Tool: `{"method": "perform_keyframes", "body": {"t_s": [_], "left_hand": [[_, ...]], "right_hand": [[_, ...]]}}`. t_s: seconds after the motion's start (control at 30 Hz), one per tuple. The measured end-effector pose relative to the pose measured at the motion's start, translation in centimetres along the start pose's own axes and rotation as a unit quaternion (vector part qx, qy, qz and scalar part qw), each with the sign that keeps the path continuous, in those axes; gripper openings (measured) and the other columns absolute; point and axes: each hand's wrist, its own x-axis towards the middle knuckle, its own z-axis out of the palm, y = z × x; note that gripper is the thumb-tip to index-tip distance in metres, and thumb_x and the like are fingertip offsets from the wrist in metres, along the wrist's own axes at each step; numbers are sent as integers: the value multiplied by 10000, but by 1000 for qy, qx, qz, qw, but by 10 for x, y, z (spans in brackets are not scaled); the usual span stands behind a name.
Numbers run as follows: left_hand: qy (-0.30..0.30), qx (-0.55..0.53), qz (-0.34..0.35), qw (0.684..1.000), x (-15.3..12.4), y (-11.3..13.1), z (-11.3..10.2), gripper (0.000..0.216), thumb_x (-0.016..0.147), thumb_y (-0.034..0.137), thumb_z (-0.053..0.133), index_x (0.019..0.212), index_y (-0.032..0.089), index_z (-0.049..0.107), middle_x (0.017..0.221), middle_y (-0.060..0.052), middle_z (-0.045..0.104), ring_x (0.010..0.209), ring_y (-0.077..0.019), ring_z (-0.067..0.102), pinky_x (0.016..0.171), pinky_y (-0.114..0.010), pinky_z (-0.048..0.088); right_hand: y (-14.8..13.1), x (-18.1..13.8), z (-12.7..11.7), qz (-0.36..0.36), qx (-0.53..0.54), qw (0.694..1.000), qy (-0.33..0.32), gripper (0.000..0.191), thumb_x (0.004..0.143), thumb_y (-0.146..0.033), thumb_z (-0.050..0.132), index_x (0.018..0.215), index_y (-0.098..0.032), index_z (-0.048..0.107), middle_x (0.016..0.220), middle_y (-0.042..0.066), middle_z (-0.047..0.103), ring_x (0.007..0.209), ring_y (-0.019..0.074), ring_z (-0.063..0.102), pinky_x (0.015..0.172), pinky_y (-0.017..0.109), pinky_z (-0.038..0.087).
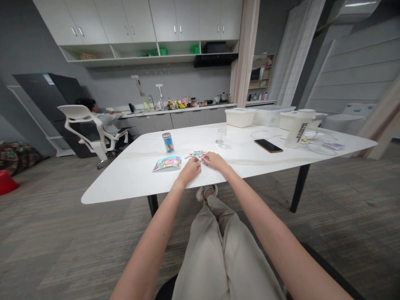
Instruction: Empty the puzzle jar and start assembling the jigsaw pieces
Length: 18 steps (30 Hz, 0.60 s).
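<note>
My left hand point(193, 167) rests at the near side of a pile of small colourful pieces point(196, 154), which look like jigsaw puzzle pieces. Its fingers are curled closed; what they hold is too small to make out. Right beside it, my right hand point(214, 160) bends over the same pile, fingers pressed together and pointing down. Whatever lies under those fingertips is hidden. Left of the pile lies a colourful printed picture sheet point(168, 163), slightly curved. Behind that sheet stands a blue printed can point(168, 143) with a grey lid.
On the white table point(125, 183), a clear lid or cup point(220, 143) stands right of the pile, then a phone point(268, 145), a white bottle point(295, 134) and cables. White bins point(240, 117) line the back edge. A person sits near a white chair point(90, 125) by the counter.
</note>
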Motion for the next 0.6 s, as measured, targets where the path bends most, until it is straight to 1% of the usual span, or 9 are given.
{"method": "perform_keyframes", "body": {"t_s": [0.1,0.17,0.3,0.37,0.47,0.53,0.6], "left_hand": [[-6,-17,5,1000,1,1,0,207,854,96,503,736,129,670,1022,-121,545,968,-199,579,962,-365,491],[-15,-18,7,1000,1,3,1,234,870,98,480,725,123,661,1035,-125,542,955,-191,583,964,-361,491],[-46,18,22,999,0,7,-1,256,898,93,425,806,115,663,1087,-134,554,977,-190,591,979,-361,486],[-66,51,58,995,2,7,-6,249,895,78,413,890,115,659,1120,-135,563,1024,-200,585,997,-362,472],[-92,106,129,982,13,0,-21,257,882,49,420,1004,126,634,1136,-129,576,1058,-215,576,996,-372,459],[-95,133,164,973,24,-9,-34,264,893,47,421,1051,133,615,1136,-131,577,1047,-220,578,975,-375,458],[-83,144,185,969,33,-20,-44,275,908,48,415,1088,151,595,1125,-119,578,1024,-211,581,957,-366,454]], "right_hand": [[-1,-1,-1,5,7,1000,6,344,976,-387,458,1093,-140,668,1197,138,654,1098,201,598,919,272,422],[-2,-1,-2,9,11,1000,-1,346,974,-393,461,1103,-143,663,1181,134,667,1092,203,604,921,279,423],[-2,-2,-3,5,16,1000,-16,351,981,-383,445,1133,-157,667,1194,118,681,1099,215,614,926,289,427],[-1,-2,-2,-9,17,1000,-13,344,988,-369,432,1144,-179,673,1235,104,667,1143,213,596,951,288,418],[1,-2,2,-25,17,1000,-9,342,994,-362,415,1148,-211,680,1248,94,660,1178,209,574,981,300,406],[3,-2,4,-29,17,999,-6,328,987,-346,429,1142,-200,678,1236,108,659,1168,215,577,985,315,406],[5,-2,7,-29,24,999,-2,306,977,-316,445,1129,-173,669,1200,122,666,1122,215,595,973,323,416]]}}
